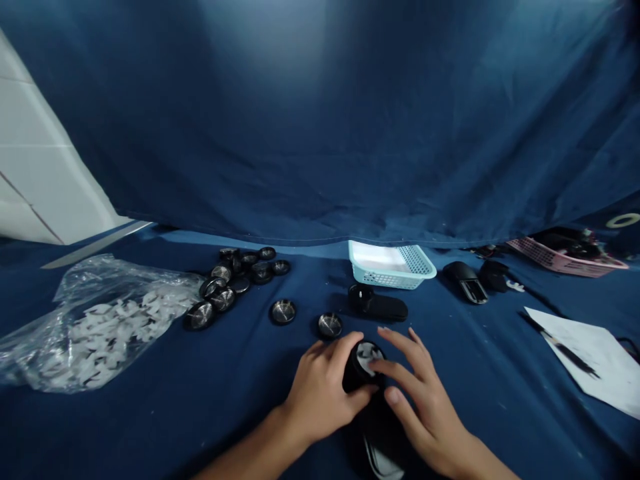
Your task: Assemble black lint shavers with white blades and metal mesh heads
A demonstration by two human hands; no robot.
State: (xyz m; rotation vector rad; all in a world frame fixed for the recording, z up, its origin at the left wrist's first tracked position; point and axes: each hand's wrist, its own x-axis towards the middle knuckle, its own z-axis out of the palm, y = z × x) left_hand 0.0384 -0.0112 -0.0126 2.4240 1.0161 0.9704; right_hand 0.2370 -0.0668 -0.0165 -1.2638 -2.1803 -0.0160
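My left hand (pixel 323 383) is wrapped round the round head of a long black plastic device (pixel 365 420), whose body runs toward me. Inside that round head sits a white plastic piece (pixel 367 352). The index fingertip of my right hand (pixel 433 403) touches the white piece, while its other fingers are spread and its thumb is beside the device. Just beyond my left hand lies a round black cap (pixel 330 325) with a shiny face, and a second cap (pixel 283 311) is to its left. Another black part (pixel 380 305) with a round end lies beyond my hands.
Several more black caps (pixel 223 298) are grouped at left beside a clear bag (pixel 100 333) of small white pieces. A light-blue basket (pixel 393 277) stands at the back. Rightward are a black housing (pixel 465 281), a pink basket (pixel 565 261) and paper (pixel 600 360) with a pen (pixel 570 353).
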